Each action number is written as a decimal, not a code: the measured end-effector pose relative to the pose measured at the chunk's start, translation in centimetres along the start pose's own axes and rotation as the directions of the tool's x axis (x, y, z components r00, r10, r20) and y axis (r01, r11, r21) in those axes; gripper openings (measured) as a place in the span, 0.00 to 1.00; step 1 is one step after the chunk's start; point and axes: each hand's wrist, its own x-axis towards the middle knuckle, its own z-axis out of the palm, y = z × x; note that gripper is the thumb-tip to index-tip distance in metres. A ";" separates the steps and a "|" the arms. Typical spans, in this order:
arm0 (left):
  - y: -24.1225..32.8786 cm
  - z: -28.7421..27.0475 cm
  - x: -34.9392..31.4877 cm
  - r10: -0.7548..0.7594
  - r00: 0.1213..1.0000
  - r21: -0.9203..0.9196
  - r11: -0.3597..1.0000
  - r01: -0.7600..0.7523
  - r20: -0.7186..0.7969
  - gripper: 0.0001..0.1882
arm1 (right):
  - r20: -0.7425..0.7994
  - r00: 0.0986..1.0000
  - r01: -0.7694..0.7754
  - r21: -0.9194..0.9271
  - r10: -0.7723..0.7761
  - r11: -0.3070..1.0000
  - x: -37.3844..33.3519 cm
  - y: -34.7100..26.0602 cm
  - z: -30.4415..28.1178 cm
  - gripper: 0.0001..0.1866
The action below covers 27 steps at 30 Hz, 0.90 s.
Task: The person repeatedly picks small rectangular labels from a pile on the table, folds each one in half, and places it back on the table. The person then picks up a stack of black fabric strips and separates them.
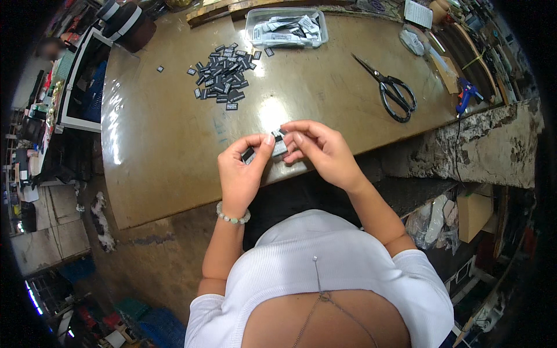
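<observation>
Just above the near edge of the table, my two hands meet over a small white strip with a dark piece across its upper end. My left hand is closed, its thumb pressing on the strip's left side. Another black-and-white piece shows in the curl of its fingers. My right hand has its thumb and fingers bent in a pinch at the strip's upper right, on a small black tag partly hidden by the fingertips. Farther off lies a loose pile of small black rectangular tags with white markings.
A clear plastic box of white strips stands at the far edge. Black-handled scissors lie at the right, near a blue glue gun with a cord. One stray tag sits far left. A black-and-white animal lies on the floor.
</observation>
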 end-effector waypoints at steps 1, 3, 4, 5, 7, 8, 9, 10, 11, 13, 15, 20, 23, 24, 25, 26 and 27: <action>-0.4 -0.1 0.1 -0.063 0.998 -0.018 0.998 0.063 0.016 0.10 | 0.078 0.990 0.115 -0.008 -0.114 0.993 0.0 0.3 -0.2 0.10; -0.9 -0.4 0.0 -0.257 0.965 -0.100 0.960 0.260 0.045 0.10 | 0.098 0.988 0.131 -0.105 -0.121 0.986 -0.2 0.7 -0.7 0.09; -1.0 -0.5 -0.2 -0.219 0.973 -0.129 0.966 0.226 0.067 0.10 | 0.164 0.956 0.271 -0.178 -0.243 0.946 -0.4 0.8 -1.1 0.09; -1.0 -0.5 -0.3 -0.213 0.974 -0.136 0.965 0.222 0.078 0.10 | 0.214 0.936 0.333 -0.271 -0.280 0.903 -0.4 0.8 -1.4 0.09; -0.8 -0.5 -0.4 -0.199 0.976 -0.130 0.969 0.210 0.090 0.10 | 0.236 0.926 0.363 -0.349 -0.294 0.864 -0.5 0.7 -1.8 0.08; -0.7 -0.5 -0.5 -0.191 0.977 -0.116 0.973 0.201 0.089 0.10 | 0.207 0.939 0.333 -0.339 -0.276 0.880 -0.5 0.7 -1.9 0.07; -0.5 -0.5 -0.5 -0.185 0.979 -0.103 0.976 0.193 0.087 0.10 | 0.181 0.949 0.304 -0.324 -0.256 0.896 -0.4 0.6 -1.9 0.06; -0.3 -0.5 -0.5 -0.158 0.984 -0.098 0.981 0.166 0.080 0.09 | 0.186 0.947 0.309 -0.303 -0.262 0.902 -0.3 0.6 -1.9 0.06; -0.2 -0.5 -0.6 -0.132 0.988 -0.093 0.986 0.138 0.075 0.09 | 0.191 0.944 0.315 -0.280 -0.269 0.907 -0.2 0.6 -1.9 0.06; 0.1 -0.4 -0.7 -0.111 0.992 -0.070 0.991 0.115 0.066 0.09 | 0.194 0.945 0.303 -0.220 -0.263 0.927 0.0 0.6 -1.8 0.06; 0.3 -0.5 -0.9 -0.124 0.991 -0.034 0.991 0.126 0.052 0.08 | 0.181 0.955 0.259 -0.139 -0.233 0.956 0.0 0.7 -1.7 0.06; 0.8 -0.5 -1.5 0.044 0.994 0.040 0.998 -0.048 0.102 0.09 | 0.121 0.970 0.221 -0.066 -0.212 0.973 -0.6 0.7 -1.6 0.06; 0.8 -0.2 -1.6 0.104 0.991 0.079 0.991 -0.111 0.088 0.09 | 0.098 0.972 0.220 -0.085 -0.212 0.972 -0.8 0.5 -1.6 0.06; 0.8 -0.2 -1.6 0.115 0.990 0.095 0.988 -0.122 0.076 0.10 | 0.092 0.972 0.225 -0.076 -0.218 0.971 -0.8 0.5 -1.5 0.06; 0.8 -0.1 -1.5 0.119 0.991 0.088 0.988 -0.125 0.068 0.10 | 0.089 0.972 0.224 -0.078 -0.217 0.972 -0.8 0.4 -1.5 0.07; 0.8 -0.1 -1.5 0.121 0.991 0.090 0.988 -0.127 0.063 0.10 | 0.086 0.971 0.230 -0.072 -0.223 0.971 -0.8 0.4 -1.4 0.07; 0.8 -0.1 -1.6 0.116 0.992 0.103 0.987 -0.121 0.057 0.10 | 0.082 0.973 0.223 -0.071 -0.217 0.972 -0.8 0.4 -1.4 0.07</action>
